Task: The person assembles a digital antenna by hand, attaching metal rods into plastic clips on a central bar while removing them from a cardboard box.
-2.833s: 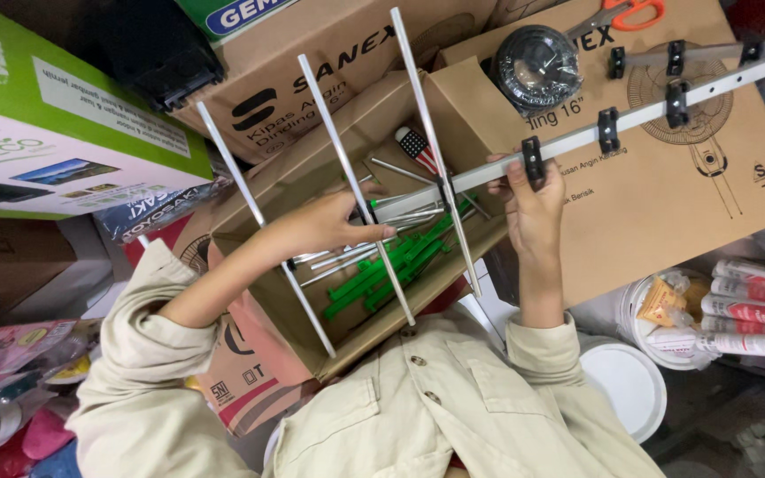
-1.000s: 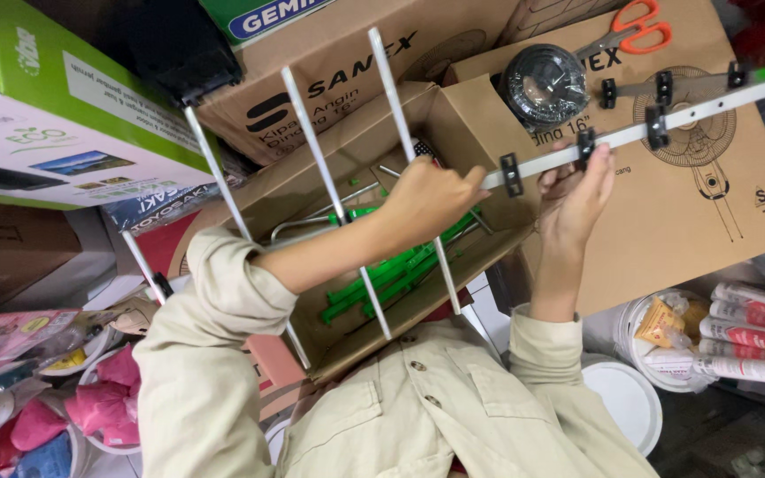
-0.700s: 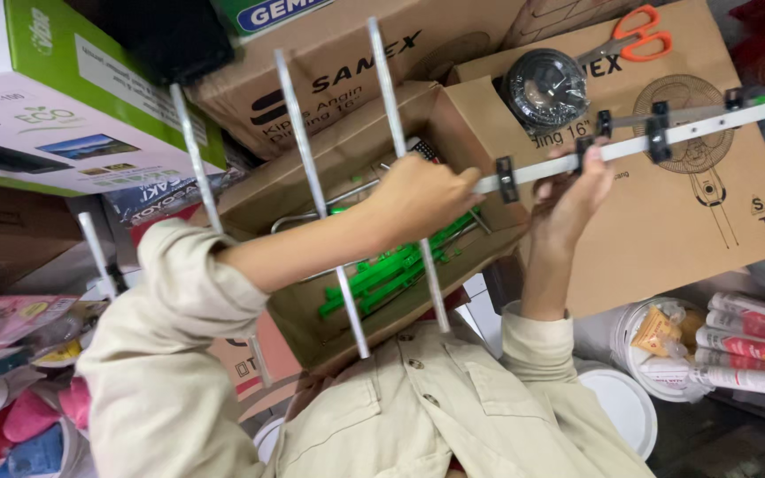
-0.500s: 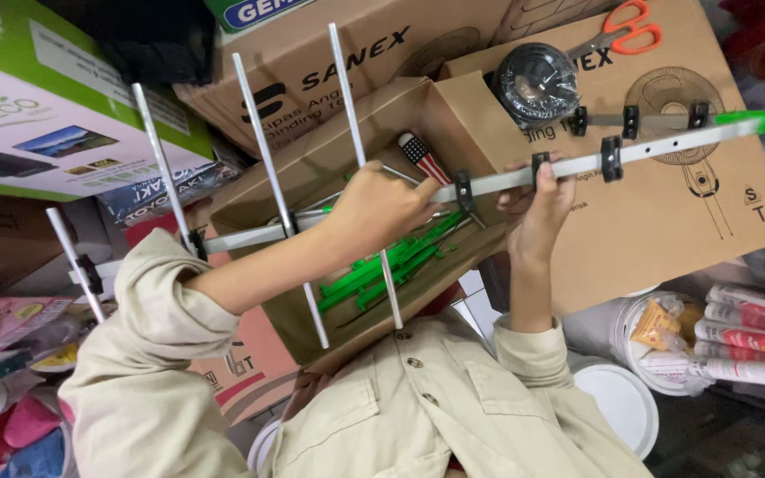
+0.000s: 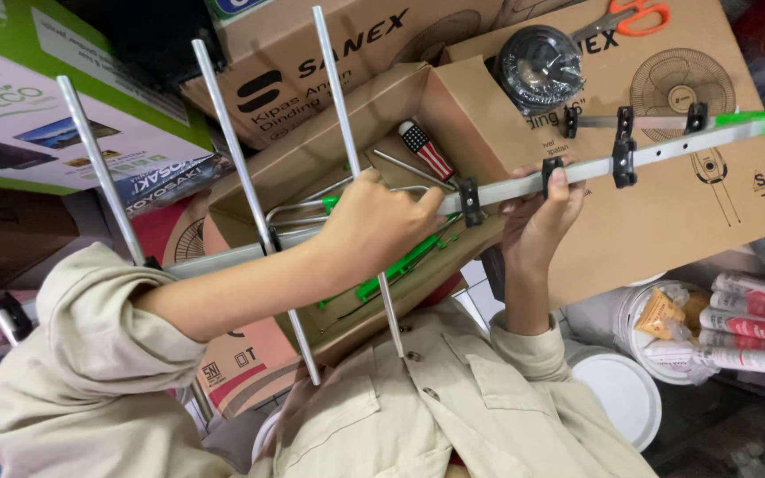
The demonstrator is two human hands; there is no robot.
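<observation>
Both hands hold the long metal antenna bar (image 5: 506, 188) across the open cardboard box (image 5: 382, 115); the left hand (image 5: 374, 226) is closed around the bar beside a black clip (image 5: 467, 200), and the right hand (image 5: 537, 217) grips it from below, thumb pressed on the next clip (image 5: 551, 173). To do this well, I judge the bar should be kept level and gripped close to the clips, so the thin cross rods (image 5: 351, 159) do not catch the box edge; the rods bend easily. Inside the box lie green plastic parts (image 5: 400, 265), thin metal rods and a screwdriver (image 5: 427, 152) with striped handle; the white bucket (image 5: 635, 310) at right holds tubes (image 5: 754, 323) and a small orange packet.
</observation>
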